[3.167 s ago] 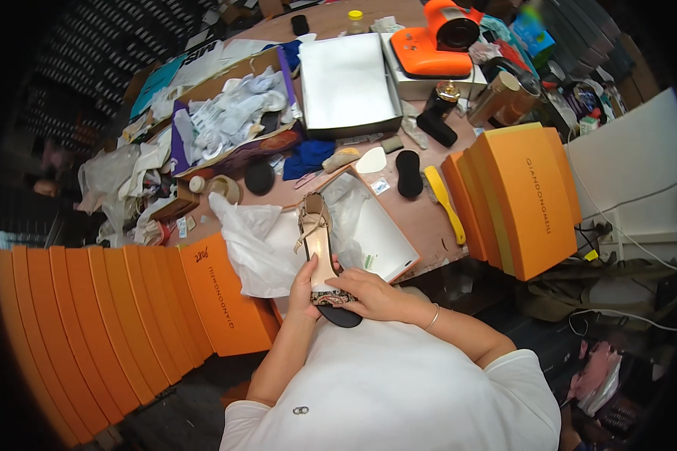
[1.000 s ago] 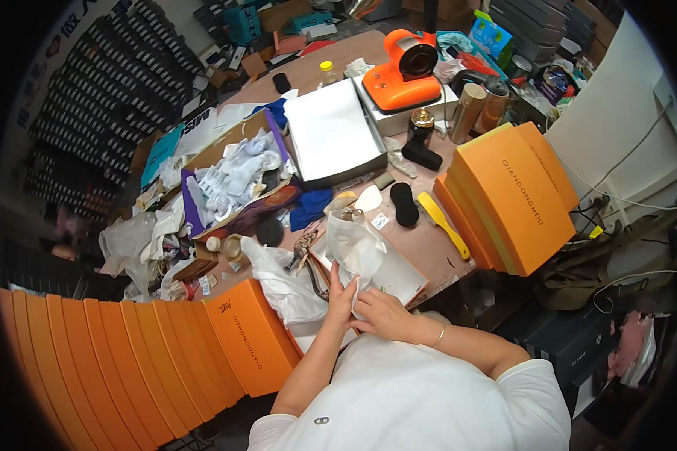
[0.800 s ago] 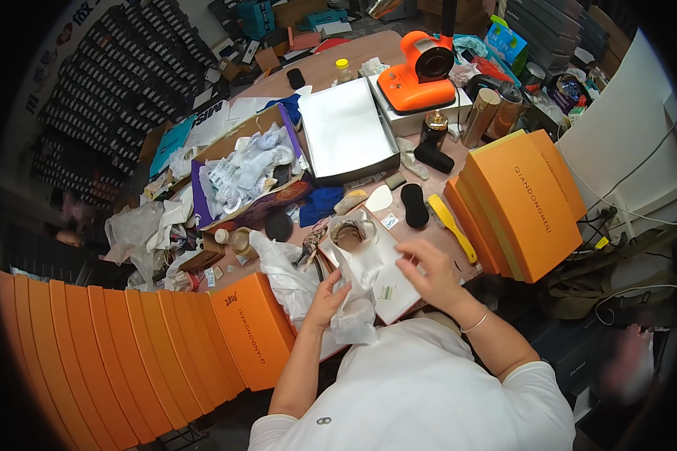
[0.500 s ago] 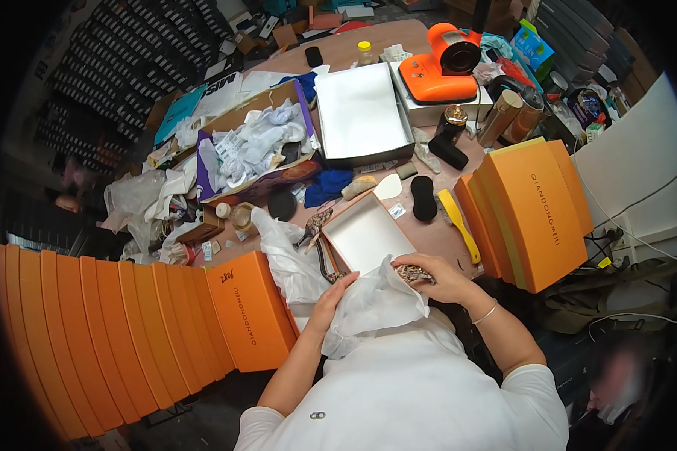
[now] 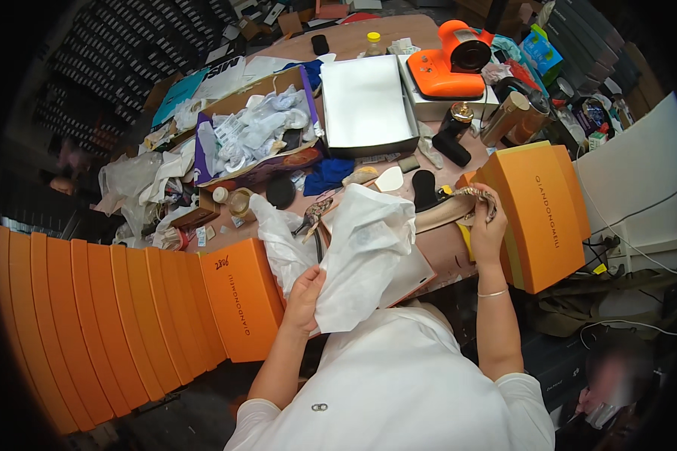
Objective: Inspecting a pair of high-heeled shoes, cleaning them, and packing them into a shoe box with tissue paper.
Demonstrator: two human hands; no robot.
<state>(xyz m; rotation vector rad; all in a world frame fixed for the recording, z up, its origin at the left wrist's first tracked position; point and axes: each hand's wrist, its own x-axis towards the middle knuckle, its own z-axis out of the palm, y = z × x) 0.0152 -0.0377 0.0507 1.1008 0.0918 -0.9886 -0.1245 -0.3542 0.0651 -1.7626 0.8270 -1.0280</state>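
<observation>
My left hand (image 5: 306,297) is closed on the lower left edge of a white tissue paper sheet (image 5: 365,248), which hangs spread over an open shallow box (image 5: 414,276). Off to the right, my right hand (image 5: 489,229) grips a shoe (image 5: 438,213) by its patterned end; its smooth beige side points left. A second patterned shoe (image 5: 316,214) lies beyond my left hand, partly covered by the tissue. Beside that shoe is another crumpled white sheet (image 5: 277,237).
Orange shoeboxes (image 5: 128,323) stand in a row at left, and more orange boxes (image 5: 534,210) at right. Farther back are a purple carton (image 5: 259,167) of crumpled paper, a lidless white-lined box (image 5: 370,105), an orange machine (image 5: 447,71) and a yellow-handled brush (image 5: 465,237).
My right hand has moved right and up, drawing the shoe out of the tissue paper. The sheet has opened out and risen over the box, with my left hand still on its edge.
</observation>
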